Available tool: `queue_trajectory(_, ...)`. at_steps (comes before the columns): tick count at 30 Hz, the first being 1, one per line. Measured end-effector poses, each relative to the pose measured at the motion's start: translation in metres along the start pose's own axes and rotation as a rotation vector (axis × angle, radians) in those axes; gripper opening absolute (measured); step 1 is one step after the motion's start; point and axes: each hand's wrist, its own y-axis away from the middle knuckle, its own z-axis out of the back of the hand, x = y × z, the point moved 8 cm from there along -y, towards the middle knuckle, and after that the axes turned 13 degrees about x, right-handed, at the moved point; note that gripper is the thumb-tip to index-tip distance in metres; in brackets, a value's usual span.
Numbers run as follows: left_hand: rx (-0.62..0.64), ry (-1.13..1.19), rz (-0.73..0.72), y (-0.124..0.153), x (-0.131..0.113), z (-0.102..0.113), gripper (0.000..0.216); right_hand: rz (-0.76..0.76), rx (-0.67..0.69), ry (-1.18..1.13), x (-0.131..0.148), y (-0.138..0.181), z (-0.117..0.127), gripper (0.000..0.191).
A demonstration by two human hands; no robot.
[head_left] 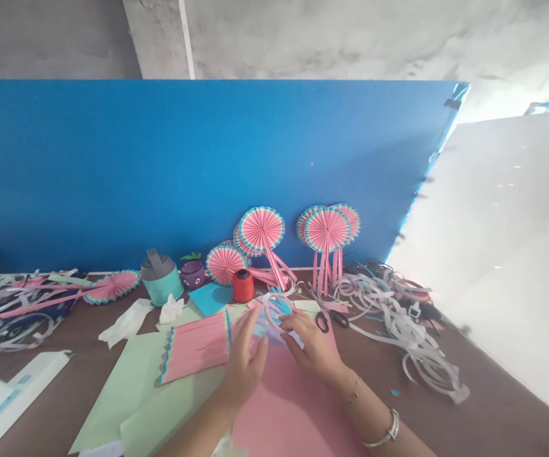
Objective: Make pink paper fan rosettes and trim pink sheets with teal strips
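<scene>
My right hand (pixel 310 339) pinches the near right edge of a thin white roll of tape (pixel 266 311), which is tilted up above the table. My left hand (pixel 245 355) is held open, fingers straight and together with the thumb apart, beside the roll. Just left of it lies a pleated pink paper (pixel 195 346) with blue-and-cream edges. Beneath my hands are a flat pink sheet (pixel 297 406) and pale green sheets (pixel 131 368). Black-handled scissors (pixel 322 322) rest right of my right hand, their blades partly hidden.
Finished pink paper fans (pixel 327 230) lean against the blue partition (pixel 160 158). A red thread spool (pixel 242 287), a purple cup (pixel 192 274) and a teal container (pixel 160 279) stand at the back. Tangled white strips (pixel 398 324) lie right; more strips and a white box (pixel 26 393) lie left.
</scene>
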Motion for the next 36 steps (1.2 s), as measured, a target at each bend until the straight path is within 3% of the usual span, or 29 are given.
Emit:
queue_trajectory(3,-0.052,0.091,0.045,-0.003,0.01,0.008,0.052,0.001,0.073,-0.096,0.004,-0.001,-0.004,0.013)
queue_trajectory(8,-0.105,0.214,0.124,-0.008,0.023,0.016,0.053,-0.144,0.127,-0.458,-0.006,0.001,-0.009,0.011)
queue_trajectory(12,-0.103,0.333,0.244,-0.008,0.033,0.016,0.036,-0.22,0.192,-0.754,-0.008,0.001,-0.018,0.022)
queue_trajectory(17,-0.191,0.387,0.339,-0.005,0.045,0.024,0.031,-0.273,0.118,-1.029,-0.016,0.002,-0.019,0.03)
queue_trajectory(20,-0.19,0.356,0.253,-0.008,0.044,0.027,0.042,-0.279,0.063,-0.974,-0.02,0.001,-0.013,0.031)
queue_trajectory(24,-0.017,0.125,0.102,-0.013,0.032,0.018,0.066,-0.301,0.061,-0.805,-0.022,0.001,-0.012,0.03)
queue_trajectory(28,0.053,-0.08,0.071,-0.012,0.02,0.014,0.058,-0.257,0.085,-0.576,-0.019,0.001,-0.014,0.023)
queue_trajectory(36,0.115,-0.165,-0.115,-0.012,-0.008,0.009,0.046,-0.213,0.065,-0.223,-0.017,0.002,-0.015,0.011)
